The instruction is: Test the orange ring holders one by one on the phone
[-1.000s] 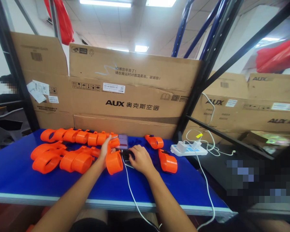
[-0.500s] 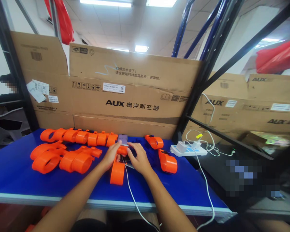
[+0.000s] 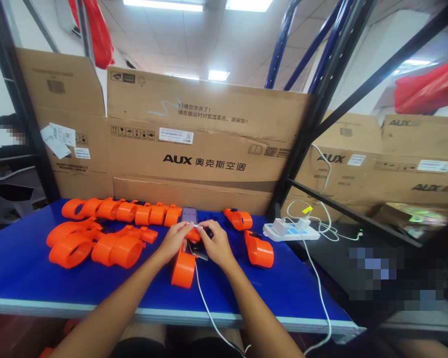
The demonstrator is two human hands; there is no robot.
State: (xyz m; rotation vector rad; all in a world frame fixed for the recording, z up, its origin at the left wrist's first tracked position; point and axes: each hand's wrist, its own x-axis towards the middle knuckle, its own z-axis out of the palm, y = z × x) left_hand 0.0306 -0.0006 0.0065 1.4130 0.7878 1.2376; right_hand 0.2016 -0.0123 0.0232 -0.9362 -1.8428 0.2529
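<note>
Fingers of my left hand (image 3: 174, 241) are wrapped around the upper part of an orange plastic piece with a wide ring (image 3: 183, 270). The ring hangs below that hand, over the blue table. My right hand (image 3: 214, 244) is closed in a pinch at the top of the same piece, its fingertips meeting those of the left. A small white thing (image 3: 196, 226) shows between the fingertips, too small to name. Just beyond the hands a phone (image 3: 189, 215) with a lit screen stands tilted. A white cable (image 3: 200, 287) runs up from the table's front edge to below the hands.
Several orange ringed pieces (image 3: 125, 250) lie in two rows at the left of the blue table (image 3: 142, 293). Two more orange pieces (image 3: 260, 251) lie right of my hands. A white power strip (image 3: 291, 230) with plugs and cables is at the right edge. Cardboard (image 3: 201, 144) walls the back.
My fingertips have come together at the top of the orange piece, and a small white thing now shows between them. The orange ring has shifted slightly right and tilted.
</note>
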